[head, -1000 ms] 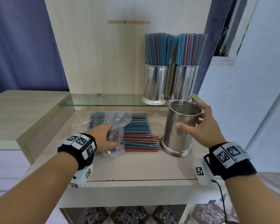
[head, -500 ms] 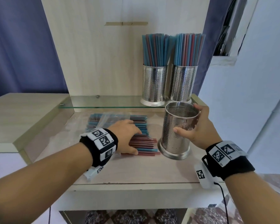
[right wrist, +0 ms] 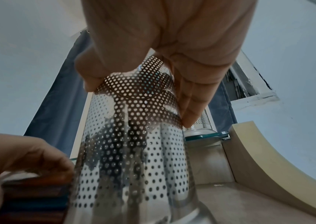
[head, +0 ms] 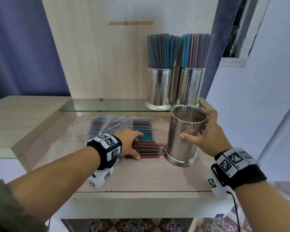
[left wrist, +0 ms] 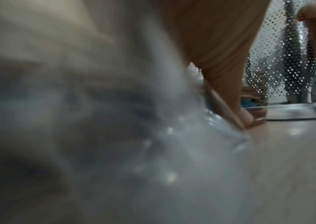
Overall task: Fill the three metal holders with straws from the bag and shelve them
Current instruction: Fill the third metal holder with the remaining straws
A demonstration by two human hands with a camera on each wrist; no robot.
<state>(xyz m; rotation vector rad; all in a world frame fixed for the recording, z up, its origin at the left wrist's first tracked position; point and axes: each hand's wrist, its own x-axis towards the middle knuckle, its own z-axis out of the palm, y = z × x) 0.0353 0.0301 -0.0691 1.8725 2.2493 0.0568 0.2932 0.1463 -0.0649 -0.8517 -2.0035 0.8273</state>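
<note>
Near on the table (head: 149,178), the left hand (head: 129,145) curls over a bunch of red and blue straws (head: 146,131) lying half out of the clear bag (head: 107,126). Just right, the right hand (head: 208,134) grasps the empty perforated holder (head: 182,136), which stands on the table. Beyond, on the glass shelf (head: 107,106), 1 filled holder (head: 159,87) stands beside a second filled holder (head: 190,86).

Two filled holders (head: 159,87) on the glass shelf (head: 110,106), behind the empty holder (head: 181,148); straws (head: 146,131) left of it
</note>
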